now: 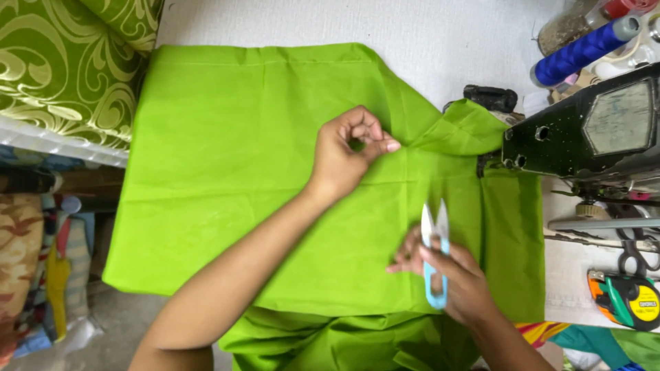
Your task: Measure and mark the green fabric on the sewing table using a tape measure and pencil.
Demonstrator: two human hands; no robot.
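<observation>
Head view: left hand mid-table, fingertips pinched on a fold of green cloth spread across the table. Right hand near the front edge, fingers curled around blue thread snips, blades up. Black sewing machine at the right edge.

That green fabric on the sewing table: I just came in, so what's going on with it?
A person has bright green fabric spread flat beside a black sewing machine. Their left hand pinches the cloth near the machine, while the right hand holds blue-handled thread snips, blades pointing away. A tape measure lies to the right.
</observation>
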